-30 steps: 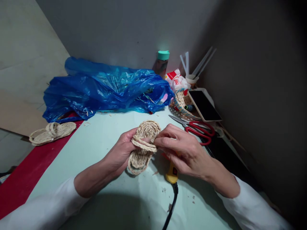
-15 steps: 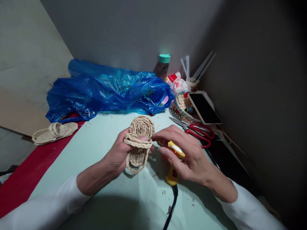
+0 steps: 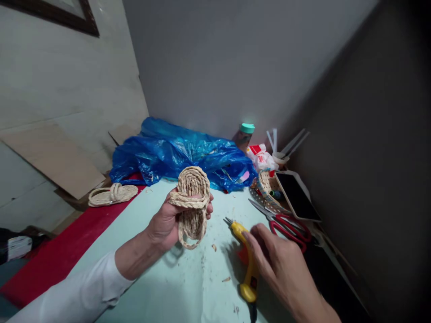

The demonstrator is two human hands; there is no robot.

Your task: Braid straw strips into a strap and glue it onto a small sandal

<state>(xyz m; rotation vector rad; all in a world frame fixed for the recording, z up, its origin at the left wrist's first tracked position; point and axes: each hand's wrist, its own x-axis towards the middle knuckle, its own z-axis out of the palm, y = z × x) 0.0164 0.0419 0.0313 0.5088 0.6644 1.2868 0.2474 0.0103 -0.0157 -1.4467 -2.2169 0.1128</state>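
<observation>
My left hand (image 3: 164,222) is wrapped around a small braided straw sandal (image 3: 193,184) and holds it up over the table. The sandal has a coiled oval sole and a plaited strap (image 3: 188,200) across it, with my thumb under the strap. A loop of braid (image 3: 191,246) hangs out at its lower end. To the right, my right hand (image 3: 279,264) is closed at the body of a yellow glue gun (image 3: 249,273), thumb against its side; the other fingertips are partly hidden. The gun's metal nozzle points up and left, and its black cord runs downward.
A second straw sandal (image 3: 114,195) lies on the red strip at left. Blue plastic bags (image 3: 182,152) are heaped at the back. Red-handled scissors (image 3: 292,231), a phone (image 3: 298,195), a woven basket (image 3: 266,188) and a green-capped jar (image 3: 247,128) stand or lie at right.
My right hand has drawn back from the sandal's strap and moved right and down to the glue gun. My left hand still holds the sandal. The view has tilted upward.
</observation>
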